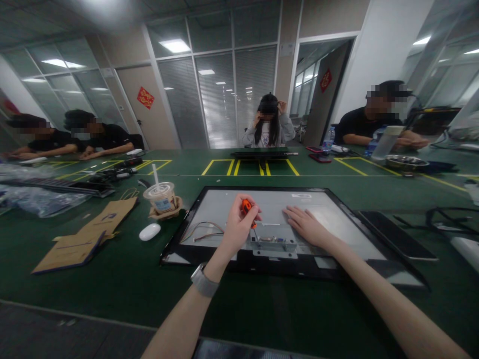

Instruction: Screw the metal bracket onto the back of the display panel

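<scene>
An opened monitor panel point(258, 209) lies flat on the green table, its grey metal back facing up inside a black frame. Wrapped in my left hand point(239, 219) is an orange and black screwdriver point(247, 206), its shaft slanting down to the left end of a metal bracket point(275, 244) with connector ports. Whether the tip sits in a screw I cannot tell. My right hand point(309, 227) rests flat on the panel's back, right of the bracket, fingers stretched out. Thin loose wires point(205, 232) lie on the panel left of my left hand.
Left of the panel are an iced drink cup point(160, 198), a white mouse point(149, 231) and a brown paper bag point(86, 232). At right lie a dark flat slab point(394, 234) and black cables point(449, 219). Across the table, several people sit; a dark screen point(262, 155) lies before one.
</scene>
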{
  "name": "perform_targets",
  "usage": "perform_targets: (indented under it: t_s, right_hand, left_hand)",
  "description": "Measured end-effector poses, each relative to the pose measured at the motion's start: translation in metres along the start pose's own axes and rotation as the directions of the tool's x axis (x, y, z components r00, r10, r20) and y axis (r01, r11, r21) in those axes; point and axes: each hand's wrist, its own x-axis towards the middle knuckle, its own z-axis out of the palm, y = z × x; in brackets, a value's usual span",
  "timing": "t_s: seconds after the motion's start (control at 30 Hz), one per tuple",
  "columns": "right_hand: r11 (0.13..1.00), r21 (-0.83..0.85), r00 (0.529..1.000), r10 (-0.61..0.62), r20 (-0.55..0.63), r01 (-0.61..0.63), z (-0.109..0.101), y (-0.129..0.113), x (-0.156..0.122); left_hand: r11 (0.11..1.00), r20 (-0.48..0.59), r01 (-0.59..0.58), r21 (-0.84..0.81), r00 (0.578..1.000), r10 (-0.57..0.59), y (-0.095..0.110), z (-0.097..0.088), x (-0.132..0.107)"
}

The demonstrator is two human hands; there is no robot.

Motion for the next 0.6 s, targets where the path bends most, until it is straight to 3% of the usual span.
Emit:
perform_targets:
  t_s: [0.6]
  right_hand:
    - [1.0, -0.007, 1.0, 0.003, 0.002, -0.003, -0.0022, -0.0015, -0.0004]
  left_hand:
    - [1.0, 0.007, -0.006, 0.001, 1.0, 0.006, -0.0008, -0.0007, -0.0008]
